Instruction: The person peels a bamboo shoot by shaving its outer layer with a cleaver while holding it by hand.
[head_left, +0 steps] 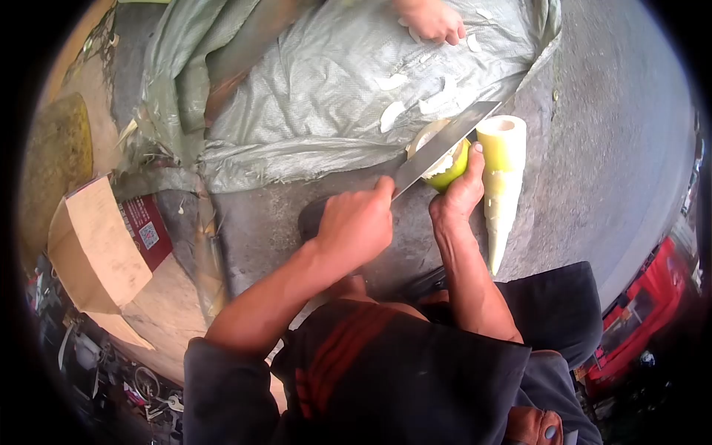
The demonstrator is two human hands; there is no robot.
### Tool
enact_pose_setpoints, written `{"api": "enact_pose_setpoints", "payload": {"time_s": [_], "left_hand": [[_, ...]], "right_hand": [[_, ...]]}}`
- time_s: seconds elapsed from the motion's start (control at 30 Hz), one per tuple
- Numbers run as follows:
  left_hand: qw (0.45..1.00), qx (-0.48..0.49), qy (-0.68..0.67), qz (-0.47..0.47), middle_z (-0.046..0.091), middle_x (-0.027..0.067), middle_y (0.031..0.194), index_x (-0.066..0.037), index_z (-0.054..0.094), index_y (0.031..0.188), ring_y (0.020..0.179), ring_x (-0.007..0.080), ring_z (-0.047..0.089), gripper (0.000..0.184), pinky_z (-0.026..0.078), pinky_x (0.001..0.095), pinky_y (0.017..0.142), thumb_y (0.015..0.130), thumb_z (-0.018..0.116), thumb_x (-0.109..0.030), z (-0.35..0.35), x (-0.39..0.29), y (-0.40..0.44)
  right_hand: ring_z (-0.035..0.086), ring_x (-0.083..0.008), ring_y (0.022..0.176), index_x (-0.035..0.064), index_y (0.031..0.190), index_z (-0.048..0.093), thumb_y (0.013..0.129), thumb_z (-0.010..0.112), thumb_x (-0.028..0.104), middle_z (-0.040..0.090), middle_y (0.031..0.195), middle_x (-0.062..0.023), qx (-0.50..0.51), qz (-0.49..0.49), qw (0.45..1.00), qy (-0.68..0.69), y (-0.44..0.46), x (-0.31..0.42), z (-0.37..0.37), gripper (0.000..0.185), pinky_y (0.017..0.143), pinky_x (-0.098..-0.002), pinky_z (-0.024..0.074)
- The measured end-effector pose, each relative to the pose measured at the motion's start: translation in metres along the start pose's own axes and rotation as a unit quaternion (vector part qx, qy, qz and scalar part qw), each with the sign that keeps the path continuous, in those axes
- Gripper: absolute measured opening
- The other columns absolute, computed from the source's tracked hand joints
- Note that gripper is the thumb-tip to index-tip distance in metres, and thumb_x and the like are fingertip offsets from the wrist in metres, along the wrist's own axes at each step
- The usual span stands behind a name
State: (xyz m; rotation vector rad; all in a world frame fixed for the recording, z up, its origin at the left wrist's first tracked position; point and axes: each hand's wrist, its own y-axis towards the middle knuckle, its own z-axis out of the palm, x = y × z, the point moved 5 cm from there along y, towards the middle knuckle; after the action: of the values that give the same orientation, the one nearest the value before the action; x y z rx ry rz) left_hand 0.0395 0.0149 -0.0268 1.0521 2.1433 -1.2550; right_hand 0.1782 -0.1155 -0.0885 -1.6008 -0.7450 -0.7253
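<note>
My left hand is wrapped round the handle end of a broad, straight-bladed knife, whose handle is hidden in the fist. The blade slants up to the right across the cut face of a green-skinned bamboo shoot. From below and the right, my right hand grips this shoot, thumb along its side. Pale flesh shows where the skin is cut away. Just right of that hand is a peeled, cone-shaped bamboo shoot, cream and yellow, its round cut end away from me and its point towards me.
A grey-green woven plastic sheet covers the ground ahead, with several curved white peelings on it. Another person's hand reaches over its far side. An opened cardboard box stands at the left. Bare pavement lies at the right.
</note>
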Motion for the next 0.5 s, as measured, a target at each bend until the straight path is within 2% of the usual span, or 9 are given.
{"api": "enact_pose_setpoints", "payload": {"time_s": [0.07,0.1,0.33,0.5], "left_hand": [[1.000,-0.008,-0.021,0.015,0.066,0.0240,0.068,0.000,0.055,0.103,0.067,0.0475,0.066,0.020,0.050,0.0588,0.063,0.084,0.061,-0.005,0.002,-0.004,0.008],[0.999,-0.015,0.034,-0.035,0.066,0.0240,0.069,0.000,0.055,0.102,0.067,0.0473,0.066,0.019,0.050,0.0587,0.063,0.084,0.061,-0.005,-0.019,0.011,-0.004],[1.000,-0.024,0.019,0.002,0.068,0.0239,0.072,0.002,0.056,0.099,0.070,0.0465,0.068,0.016,0.052,0.0577,0.065,0.084,0.058,-0.006,-0.001,-0.013,0.055],[0.999,-0.032,0.008,-0.001,0.069,0.0253,0.076,0.002,0.058,0.098,0.075,0.0463,0.069,0.016,0.053,0.0570,0.070,0.084,0.056,-0.006,0.013,-0.006,0.083]], "right_hand": [[0.064,-0.0215,0.101,-0.0060,0.124,0.065,0.098,0.061,0.045,0.066,0.117,-0.0136,-0.010,-0.015,1.000,0.001,-0.004,0.002,-0.004,0.057,0.089,-0.0362,0.0519],[0.064,-0.0214,0.100,-0.0061,0.124,0.065,0.099,0.061,0.045,0.066,0.117,-0.0135,0.028,0.045,0.998,0.020,-0.021,-0.028,0.023,0.057,0.089,-0.0361,0.0519],[0.064,-0.0207,0.100,-0.0056,0.123,0.065,0.099,0.060,0.044,0.066,0.116,-0.0122,0.016,0.022,1.000,0.006,-0.005,-0.006,0.008,0.055,0.089,-0.0358,0.0515],[0.063,-0.0209,0.103,-0.0047,0.123,0.064,0.099,0.060,0.044,0.065,0.118,-0.0124,0.021,-0.015,1.000,0.010,-0.005,0.001,0.004,0.054,0.091,-0.0352,0.0502]]}}
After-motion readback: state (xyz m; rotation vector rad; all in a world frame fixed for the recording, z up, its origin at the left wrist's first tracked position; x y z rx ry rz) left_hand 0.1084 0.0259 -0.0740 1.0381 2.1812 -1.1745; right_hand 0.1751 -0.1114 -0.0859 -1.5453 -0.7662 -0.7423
